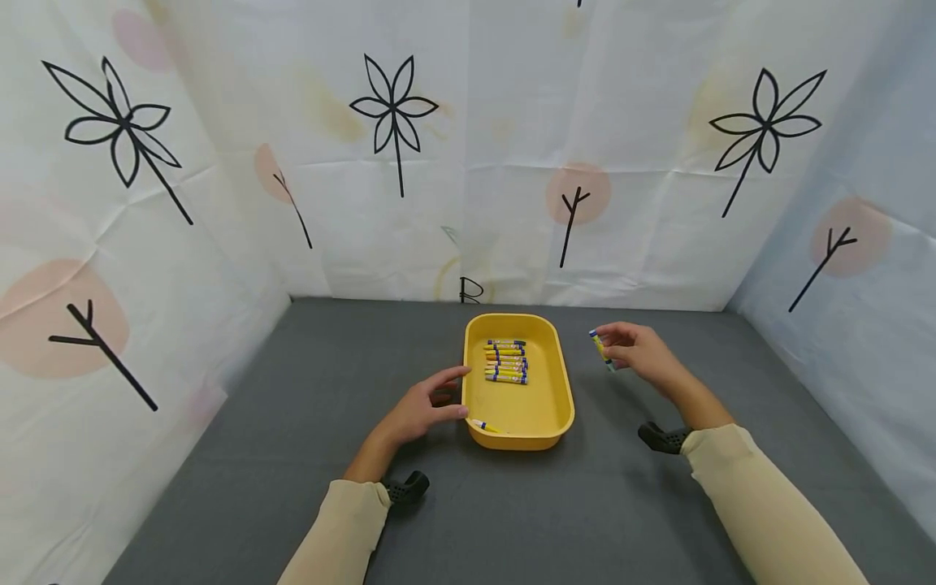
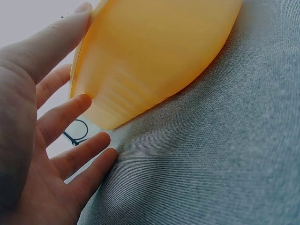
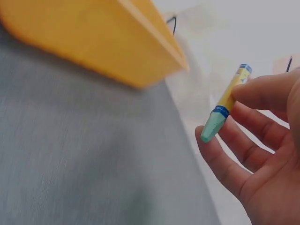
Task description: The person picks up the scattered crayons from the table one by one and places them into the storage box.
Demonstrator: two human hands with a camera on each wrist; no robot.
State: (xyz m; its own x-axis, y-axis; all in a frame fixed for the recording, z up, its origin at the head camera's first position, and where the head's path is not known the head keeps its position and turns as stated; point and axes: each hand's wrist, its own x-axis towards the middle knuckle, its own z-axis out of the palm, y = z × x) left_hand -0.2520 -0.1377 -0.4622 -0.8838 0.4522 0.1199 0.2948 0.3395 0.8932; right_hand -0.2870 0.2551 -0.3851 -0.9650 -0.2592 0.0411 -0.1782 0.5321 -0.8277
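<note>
A yellow tray (image 1: 557,410) sits in the middle of the grey table, with a row of several yellow-wrapped crayons (image 1: 506,361) in its far half and one crayon (image 1: 483,425) at its near left corner. My left hand (image 1: 427,401) lies open against the tray's left wall (image 2: 140,61), thumb at the rim, fingers (image 2: 65,117) straight. To the right of the tray my right hand (image 1: 630,348) pinches a yellow-wrapped crayon with a pale green tip (image 3: 225,110), held above the table (image 3: 84,154).
White sheets printed with black flowers and pink dots wall the table on three sides. Grey cloth (image 1: 307,382) stretches left, right and in front of the tray. Black wrist straps (image 1: 661,439) show at both cuffs.
</note>
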